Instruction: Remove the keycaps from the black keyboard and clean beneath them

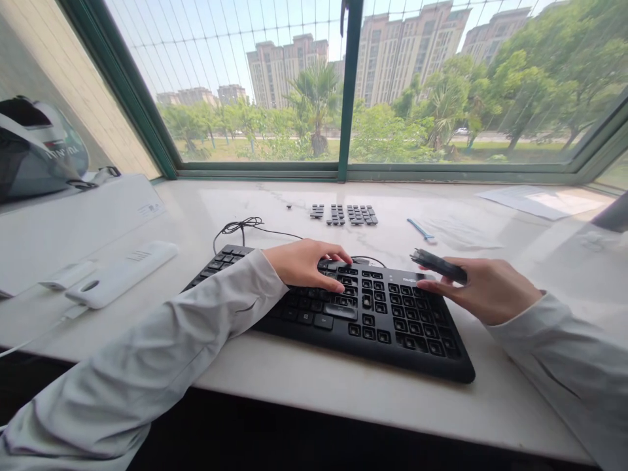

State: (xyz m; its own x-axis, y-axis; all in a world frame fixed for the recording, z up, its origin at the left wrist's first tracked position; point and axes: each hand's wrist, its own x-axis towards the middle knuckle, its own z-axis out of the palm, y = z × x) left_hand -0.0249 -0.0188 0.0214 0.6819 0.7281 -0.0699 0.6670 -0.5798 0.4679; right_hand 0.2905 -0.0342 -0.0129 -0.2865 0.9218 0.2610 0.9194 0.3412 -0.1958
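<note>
A black keyboard (318,320) lies at a slant on the white sill. On its right part the keycaps are off and the square key sockets show; keycaps are still on at the left and lower middle. Over the upper middle rests my left hand (305,261), its thumb and fingers spread apart on the keys, partly hiding them. My right hand (495,288) is closed around a small black brush (439,263), held above the keyboard's upper right corner with the bristled end pointing left. Removed keycaps (362,214) stand in neat groups behind the keyboard.
A coiled black cable (240,226) lies behind the keyboard. A thin blue stick-like tool (420,230) and a clear plastic bag (458,234) are at the back right, near a paper sheet (540,199). At left are a white power strip (122,271) and a bag (44,147).
</note>
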